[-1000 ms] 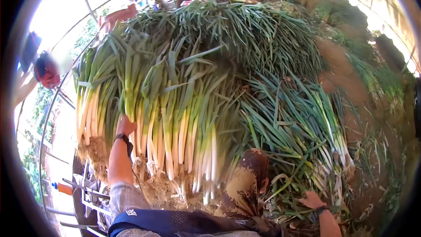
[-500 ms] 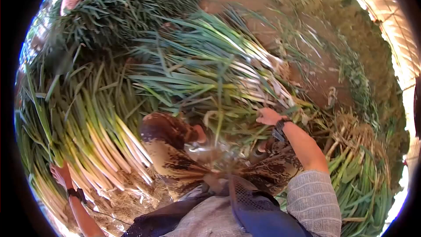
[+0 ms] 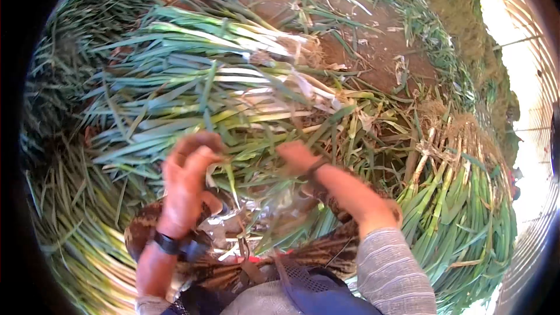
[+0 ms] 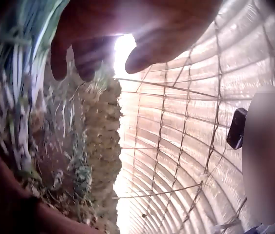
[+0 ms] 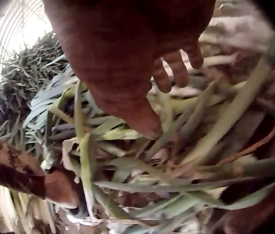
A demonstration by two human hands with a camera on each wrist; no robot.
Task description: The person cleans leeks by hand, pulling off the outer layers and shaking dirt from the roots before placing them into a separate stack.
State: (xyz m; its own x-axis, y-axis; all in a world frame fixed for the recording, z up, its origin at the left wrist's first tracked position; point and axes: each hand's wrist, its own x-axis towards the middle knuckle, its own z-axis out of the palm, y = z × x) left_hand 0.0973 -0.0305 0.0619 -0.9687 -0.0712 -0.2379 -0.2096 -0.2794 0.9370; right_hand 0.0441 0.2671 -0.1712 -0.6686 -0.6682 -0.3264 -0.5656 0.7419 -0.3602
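My left hand point(image 3: 185, 184) is raised in front of my body, with thumb and fingers apart. The left wrist view shows the same hand point(image 4: 132, 29) holding nothing. My right hand point(image 3: 298, 157) reaches over loose, torn leaves; in the right wrist view its fingers point(image 5: 176, 70) hang relaxed, apart from the thumb, just above them. Beyond both hands lies a loose pile of leeks point(image 3: 251, 90), white stalks and roots pointing right. Another bundle of leeks point(image 3: 449, 192), roots up and bound near the top, stands by my right forearm.
A row of leeks point(image 3: 99, 251) lies at lower left, and a large green heap point(image 3: 76, 41) rises at upper left. Brown bare ground point(image 3: 350, 52) with leaf scraps stretches behind the pile. My knees and a shoe point(image 5: 81, 204) are close below the hands.
My left hand has let go of the leeks in the row at left and come across to the middle. The view has turned right, and my right hand stays low over the leaves.
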